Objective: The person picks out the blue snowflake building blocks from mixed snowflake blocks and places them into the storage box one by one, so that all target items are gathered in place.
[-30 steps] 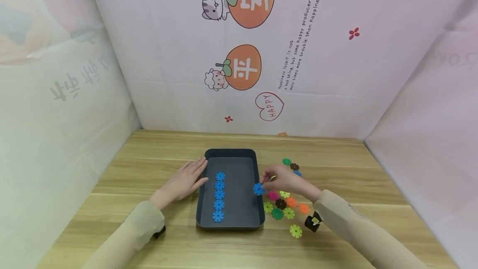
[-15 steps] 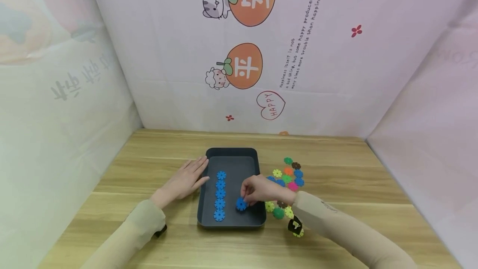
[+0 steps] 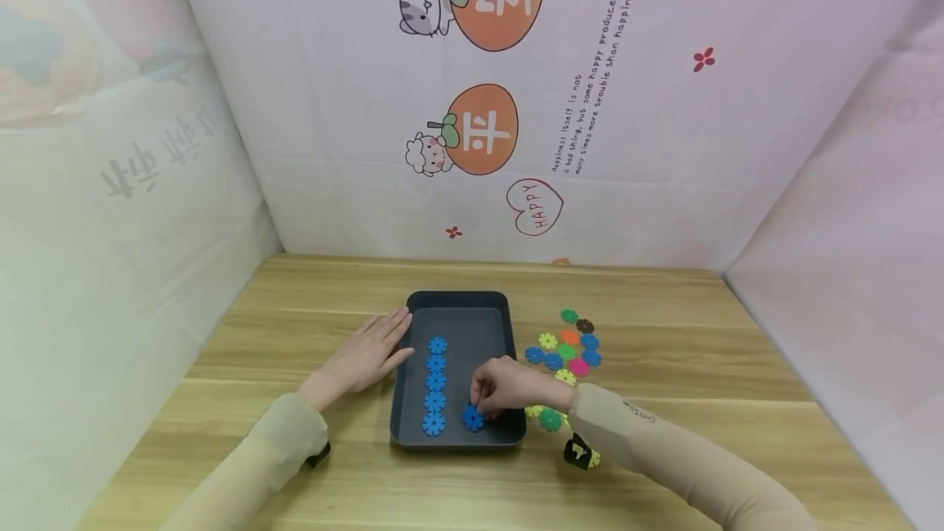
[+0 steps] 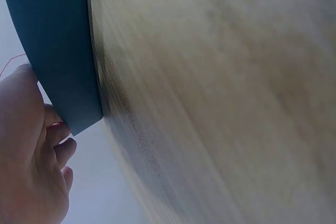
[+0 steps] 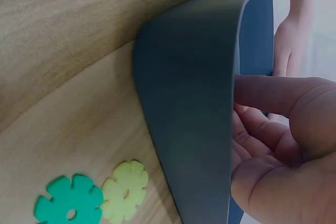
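Your right grip (image 3: 510, 383) is narrow, thumb and finger pinching the edge of a blue notched disc (image 3: 473, 418), while your left grip (image 3: 361, 360) lies flat, fingers straight, against the left rim of the dark tray (image 3: 465, 319). A second ago you had that disc out at the tray's right wall; now it is well inside, near the tray's near end, and lower than half a second ago. It sits beside the bottom of the column of five blue discs (image 3: 436, 382), with a strip of bare tray between, so placing it looks nearly done, though you have not let go. Whether it touches the tray floor yet, you cannot tell: the right wrist view has the tray wall in the way. Your left hand and the column have kept their places in the tray, the column running along the left side. Every disc to be seen in the tray is blue; the mixed colours lie loose on the tabletop (image 3: 664, 334) to its right, among them a pink disc (image 3: 579, 367), an orange disc (image 3: 570, 336), a brown disc (image 3: 585, 326) and four more blues, with others partly hidden under your right sleeve (image 3: 627, 424).
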A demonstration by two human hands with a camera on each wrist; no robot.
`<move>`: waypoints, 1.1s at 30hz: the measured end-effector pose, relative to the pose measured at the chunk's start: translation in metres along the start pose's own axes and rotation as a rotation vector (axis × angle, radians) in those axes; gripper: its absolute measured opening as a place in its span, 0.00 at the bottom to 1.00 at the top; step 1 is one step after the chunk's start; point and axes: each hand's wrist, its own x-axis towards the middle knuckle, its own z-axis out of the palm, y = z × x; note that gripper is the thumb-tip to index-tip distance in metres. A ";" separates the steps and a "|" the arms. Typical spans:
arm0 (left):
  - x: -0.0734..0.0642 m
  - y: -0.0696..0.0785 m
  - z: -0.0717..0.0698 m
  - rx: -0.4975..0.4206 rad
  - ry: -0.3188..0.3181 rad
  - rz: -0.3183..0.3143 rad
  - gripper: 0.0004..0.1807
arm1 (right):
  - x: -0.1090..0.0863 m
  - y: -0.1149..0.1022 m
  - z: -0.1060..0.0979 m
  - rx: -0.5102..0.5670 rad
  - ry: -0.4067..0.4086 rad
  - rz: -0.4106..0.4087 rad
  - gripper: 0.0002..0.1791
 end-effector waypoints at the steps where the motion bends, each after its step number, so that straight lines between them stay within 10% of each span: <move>1: 0.000 0.000 0.000 -0.001 0.002 0.000 0.36 | 0.000 0.000 0.000 -0.006 0.002 -0.002 0.03; 17: -0.001 0.000 0.000 0.001 -0.001 -0.001 0.37 | -0.019 -0.002 -0.031 -0.017 0.101 -0.015 0.02; 33: -0.001 -0.001 0.001 -0.005 0.016 0.008 0.36 | -0.076 0.072 -0.100 0.074 0.368 0.166 0.09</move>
